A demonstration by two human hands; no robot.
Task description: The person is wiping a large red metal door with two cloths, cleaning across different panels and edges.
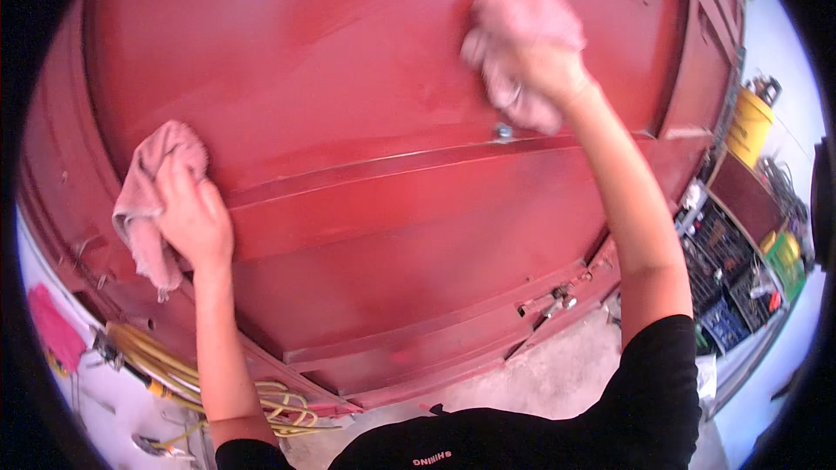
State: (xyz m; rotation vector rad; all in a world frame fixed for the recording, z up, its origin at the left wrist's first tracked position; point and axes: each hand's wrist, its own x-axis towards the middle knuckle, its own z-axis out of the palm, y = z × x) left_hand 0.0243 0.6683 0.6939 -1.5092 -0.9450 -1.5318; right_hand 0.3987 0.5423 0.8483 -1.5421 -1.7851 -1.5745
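A large red-painted metal panel (366, 85) with raised frame edges fills the view before me. At its left side my left hand (196, 222) holds a pink cloth (147, 241), fingers spread over it, against the frame edge. Higher up on the right, my right hand (545, 75) grips another pink cloth (529, 6) at the panel's surface. Both that hand and its cloth are blurred, and the cloth hides some of the fingers. A horizontal red ledge (366, 166) crosses the panel below my right hand, with a small metal bolt (503, 131) on it.
A metal latch (558, 303) sits on the lower frame. Coiled yellow hose (287, 398) lies at lower left, near a bright pink item (55, 326). On the right stand a yellow bucket (750, 127) and dark crates (718, 254) of small parts. Pale concrete floor (542, 378) shows below.
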